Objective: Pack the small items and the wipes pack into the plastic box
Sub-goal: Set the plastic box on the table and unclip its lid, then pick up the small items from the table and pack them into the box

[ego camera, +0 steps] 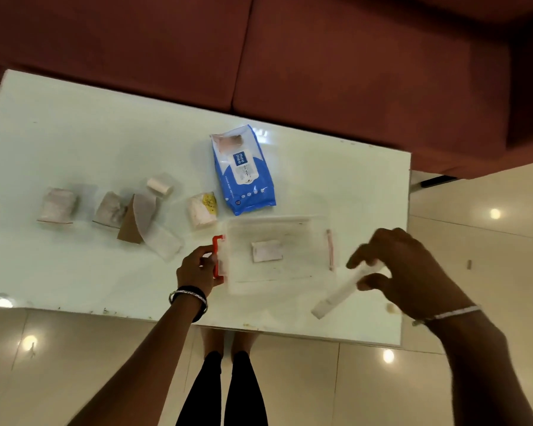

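Observation:
A clear plastic box [293,272] with red latches sits near the table's front edge, with one small white packet [266,251] inside. My left hand [199,267] grips the red latch [218,256] on the box's left side. My right hand [408,272] pinches a long white sachet [340,293] just right of the box. The blue and white wipes pack [243,170] lies behind the box. Several small wrapped items [202,209] [57,206] [111,210] [160,185] lie in a row to the left.
A white glass table [105,142] carries everything, with a dark red sofa [320,63] behind it. A brown card piece with a clear sleeve [142,224] lies among the packets. Glossy tiled floor [474,216] and my legs [231,388] show below.

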`<state>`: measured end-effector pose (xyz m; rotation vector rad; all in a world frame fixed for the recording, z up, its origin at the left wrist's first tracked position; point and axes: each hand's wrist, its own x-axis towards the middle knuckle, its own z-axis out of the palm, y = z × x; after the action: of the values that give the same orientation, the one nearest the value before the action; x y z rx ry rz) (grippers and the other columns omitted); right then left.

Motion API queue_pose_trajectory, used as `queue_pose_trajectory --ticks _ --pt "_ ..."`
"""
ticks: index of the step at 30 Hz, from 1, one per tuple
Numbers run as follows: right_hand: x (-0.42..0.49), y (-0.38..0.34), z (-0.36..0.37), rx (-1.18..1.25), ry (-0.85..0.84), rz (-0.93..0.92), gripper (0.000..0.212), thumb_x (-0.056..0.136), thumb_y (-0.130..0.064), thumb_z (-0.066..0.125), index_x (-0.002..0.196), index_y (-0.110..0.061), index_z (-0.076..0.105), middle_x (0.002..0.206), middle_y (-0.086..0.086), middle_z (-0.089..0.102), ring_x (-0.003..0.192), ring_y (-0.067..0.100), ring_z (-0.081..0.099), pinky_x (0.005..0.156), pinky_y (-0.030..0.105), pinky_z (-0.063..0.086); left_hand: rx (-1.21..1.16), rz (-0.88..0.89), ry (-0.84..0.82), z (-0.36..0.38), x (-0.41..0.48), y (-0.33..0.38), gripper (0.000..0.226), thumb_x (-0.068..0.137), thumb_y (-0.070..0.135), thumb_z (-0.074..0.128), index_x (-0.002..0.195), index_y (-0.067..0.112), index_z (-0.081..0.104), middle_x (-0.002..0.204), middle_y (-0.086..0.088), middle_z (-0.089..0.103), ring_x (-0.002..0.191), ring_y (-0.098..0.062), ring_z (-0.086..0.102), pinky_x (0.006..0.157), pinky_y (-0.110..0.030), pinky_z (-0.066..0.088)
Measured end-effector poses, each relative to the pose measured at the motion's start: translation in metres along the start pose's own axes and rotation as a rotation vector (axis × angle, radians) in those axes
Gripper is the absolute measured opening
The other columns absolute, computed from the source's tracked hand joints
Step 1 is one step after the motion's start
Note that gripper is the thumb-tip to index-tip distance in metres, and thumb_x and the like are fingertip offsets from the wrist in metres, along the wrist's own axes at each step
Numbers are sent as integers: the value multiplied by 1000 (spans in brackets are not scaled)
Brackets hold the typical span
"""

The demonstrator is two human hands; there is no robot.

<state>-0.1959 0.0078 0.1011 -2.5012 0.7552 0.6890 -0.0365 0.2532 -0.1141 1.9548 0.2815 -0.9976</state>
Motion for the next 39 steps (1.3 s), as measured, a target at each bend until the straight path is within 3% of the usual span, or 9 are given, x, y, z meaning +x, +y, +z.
queue_pose_trajectory --ticks 4,8,11,15,19,24,32,36,39 --pt "-34 45 -18 10 116 140 19 67 -7 83 78 -22 76 88 3 63 90 23 54 75 32 40 14 21 25 -2 -1 1 28 97 6 50 121 11 62 98 -23 60 91 -38 64 68 -38 58" --pt "-47 87 -13 -36 443 235 23 61 2 84 73 -12 70 89 8 65 89 33 62 74 33 45 25 52 40 -5 -1 1 29 97 7 50 124 10 60 95 -21 57 93 -42 63 74 -45 59" --pt "-26 110 18 -24 712 259 21 65 4 80 76 -8 67 93 12 64 93 36 60 73 26 40 43 64 49 -7 0 -3 30 98 7 49 125 12 60 96 -23 58 96 -46 63 77 -54 58" --pt "21 127 88 127 844 315 16 72 10 71 78 -2 63 92 15 60 92 36 55 74 31 40 78 95 76 -9 1 -8 34 98 5 47 128 16 60 104 -28 63 96 -43 66 78 -53 59" --pt "49 144 148 217 811 340 24 73 17 66 86 -1 58 93 14 58 88 33 57 68 32 45 92 102 82 -9 2 -9 36 98 4 45 130 14 59 109 -29 62 98 -42 64 81 -55 58" --pt "57 156 193 205 634 367 33 74 22 59 88 -7 53 104 8 58 80 13 55 64 26 47 63 116 78 -9 2 -11 35 99 6 46 130 14 58 107 -29 61 99 -43 63 81 -55 58" --pt "64 159 216 79 435 415 32 67 26 50 84 -1 55 104 15 56 86 37 55 57 30 36 2 104 68 -9 0 -12 32 97 7 51 127 14 61 99 -27 63 93 -38 65 76 -49 60" --pt "69 148 206 131 402 523 24 67 19 52 79 0 58 106 16 56 82 41 58 64 34 44 -68 78 41 -12 -4 -8 29 96 6 52 123 13 62 86 -18 64 88 -33 67 74 -46 61" --pt "82 133 181 141 283 643 20 74 5 58 89 -4 67 108 18 60 92 41 61 75 39 47 -104 46 18 -19 -5 -3 27 95 5 54 118 13 64 81 -13 65 82 -29 67 69 -40 62"
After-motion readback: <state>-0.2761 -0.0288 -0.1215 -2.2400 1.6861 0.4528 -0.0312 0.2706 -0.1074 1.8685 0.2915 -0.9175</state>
